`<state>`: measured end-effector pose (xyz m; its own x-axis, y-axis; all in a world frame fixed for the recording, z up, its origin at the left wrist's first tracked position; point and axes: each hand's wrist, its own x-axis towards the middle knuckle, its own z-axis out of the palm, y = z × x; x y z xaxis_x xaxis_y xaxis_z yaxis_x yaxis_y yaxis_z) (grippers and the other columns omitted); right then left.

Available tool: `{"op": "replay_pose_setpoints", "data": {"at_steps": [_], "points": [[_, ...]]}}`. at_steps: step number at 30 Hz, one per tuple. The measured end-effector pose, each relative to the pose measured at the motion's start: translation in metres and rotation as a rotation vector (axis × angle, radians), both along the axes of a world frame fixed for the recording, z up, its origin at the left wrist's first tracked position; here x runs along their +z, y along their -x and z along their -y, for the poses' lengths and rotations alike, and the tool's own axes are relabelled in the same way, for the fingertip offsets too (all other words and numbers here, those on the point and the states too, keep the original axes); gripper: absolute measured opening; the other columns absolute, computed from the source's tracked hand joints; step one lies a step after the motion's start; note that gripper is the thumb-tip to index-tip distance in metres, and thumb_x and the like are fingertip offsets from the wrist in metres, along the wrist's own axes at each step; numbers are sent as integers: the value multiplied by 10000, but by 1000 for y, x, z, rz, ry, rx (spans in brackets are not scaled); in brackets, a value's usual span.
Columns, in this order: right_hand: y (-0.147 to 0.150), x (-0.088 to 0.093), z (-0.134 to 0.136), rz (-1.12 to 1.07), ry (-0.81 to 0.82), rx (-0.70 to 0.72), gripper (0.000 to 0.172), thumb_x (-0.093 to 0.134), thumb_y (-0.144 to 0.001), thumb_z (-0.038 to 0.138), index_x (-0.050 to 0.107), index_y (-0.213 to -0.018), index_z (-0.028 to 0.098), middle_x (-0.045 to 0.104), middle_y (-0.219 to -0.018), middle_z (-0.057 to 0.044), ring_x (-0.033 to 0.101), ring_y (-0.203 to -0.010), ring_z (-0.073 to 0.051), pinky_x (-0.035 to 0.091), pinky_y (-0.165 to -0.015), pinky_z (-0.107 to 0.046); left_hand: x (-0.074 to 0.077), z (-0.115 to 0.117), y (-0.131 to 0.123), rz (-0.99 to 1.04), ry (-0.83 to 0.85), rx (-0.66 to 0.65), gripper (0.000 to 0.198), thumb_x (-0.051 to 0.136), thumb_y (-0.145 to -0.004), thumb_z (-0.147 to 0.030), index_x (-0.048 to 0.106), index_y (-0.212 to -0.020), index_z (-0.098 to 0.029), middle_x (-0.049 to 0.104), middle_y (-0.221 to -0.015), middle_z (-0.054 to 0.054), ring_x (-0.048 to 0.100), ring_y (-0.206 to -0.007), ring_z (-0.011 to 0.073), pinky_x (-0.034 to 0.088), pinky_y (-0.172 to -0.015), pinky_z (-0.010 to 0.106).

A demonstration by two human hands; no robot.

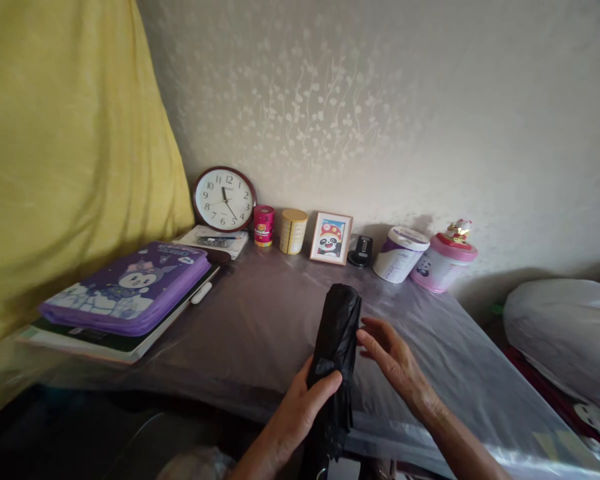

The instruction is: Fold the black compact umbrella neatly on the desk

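A folded black umbrella (pixel 338 333) points away from me above the table's front edge. My left hand (pixel 305 407) is wrapped round its lower part, thumb across the fabric. My right hand (pixel 393 360) hovers just to the right of the umbrella with fingers stretched out and apart, fingertips almost touching the black fabric and holding nothing.
The table (pixel 260 313) is covered in clear plastic. A purple cartoon case (pixel 130 287) lies on books at the left. Along the wall stand a round clock (pixel 225 198), a red tin (pixel 263 225), a yellow tin (pixel 293 231), a panda picture frame (pixel 331 238), a white tub (pixel 400 253) and a pink jar (pixel 444 261). A yellow curtain (pixel 65 147) hangs left.
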<state>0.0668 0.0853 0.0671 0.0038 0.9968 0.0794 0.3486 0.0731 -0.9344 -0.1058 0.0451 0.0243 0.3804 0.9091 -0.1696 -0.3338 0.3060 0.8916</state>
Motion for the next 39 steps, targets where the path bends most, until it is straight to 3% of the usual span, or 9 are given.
{"op": "replay_pose_setpoints", "data": {"at_steps": [4,7,12,16,25,30,32,36,39], "points": [[16,-6,9,-208,212,78,494,587,-769,488,546,-1159,188,636,-1071,-56,577,-1015,-221,504,-805,-335,2,3,-3,36,-79,-27,399,572,-801,-388,542,-1143,-183,621,-1008,36,552,-963,206,407,-844,301],[31,-11,14,-250,197,-25,504,602,-754,490,558,-1133,160,663,-1005,-47,601,-964,-222,496,-830,-333,1,6,-7,7,-202,-16,404,569,-811,-339,502,-1185,-202,600,-1095,36,519,-1053,219,384,-904,316],[45,-13,11,-319,178,-170,518,638,-702,513,553,-1060,149,677,-893,-59,638,-809,-216,527,-707,-317,-12,10,-15,-288,-368,93,505,583,-800,-346,408,-1256,-216,626,-1006,50,581,-928,215,409,-836,309],[54,-12,6,-292,126,-268,515,675,-656,514,547,-1006,158,664,-828,-45,625,-734,-197,517,-650,-301,-19,13,-18,-383,-414,166,555,575,-795,-298,345,-1293,-215,601,-1088,80,572,-991,238,412,-820,306],[63,-2,-6,-408,145,-269,449,713,-618,472,574,-917,168,588,-664,14,550,-571,-137,473,-513,-248,-1,6,-13,-231,-195,157,398,663,-721,-352,483,-1027,-172,613,-925,54,572,-885,204,442,-755,286],[59,2,-8,-592,280,-258,415,680,-650,509,586,-846,155,546,-559,35,504,-461,-109,450,-446,-235,4,6,-6,138,28,-156,585,620,-702,-491,400,-1148,-184,590,-787,25,598,-642,183,478,-533,291],[58,2,-8,-613,320,-260,424,677,-651,520,593,-836,147,571,-567,19,525,-465,-118,464,-456,-243,5,8,-5,151,102,-200,596,595,-718,-477,371,-1190,-189,579,-744,11,590,-593,173,466,-480,274],[57,-2,-10,-633,338,-175,416,658,-677,520,595,-827,137,634,-628,-33,578,-504,-147,492,-487,-269,6,9,-9,-5,54,-94,496,580,-741,-391,417,-1160,-182,549,-683,-17,556,-567,139,442,-494,246],[56,-2,-11,-613,277,-141,385,679,-679,481,578,-842,147,656,-669,-44,604,-540,-161,504,-508,-276,4,7,-12,-128,-143,44,413,632,-715,-299,479,-1076,-167,589,-868,30,567,-779,157,450,-663,249]]}}
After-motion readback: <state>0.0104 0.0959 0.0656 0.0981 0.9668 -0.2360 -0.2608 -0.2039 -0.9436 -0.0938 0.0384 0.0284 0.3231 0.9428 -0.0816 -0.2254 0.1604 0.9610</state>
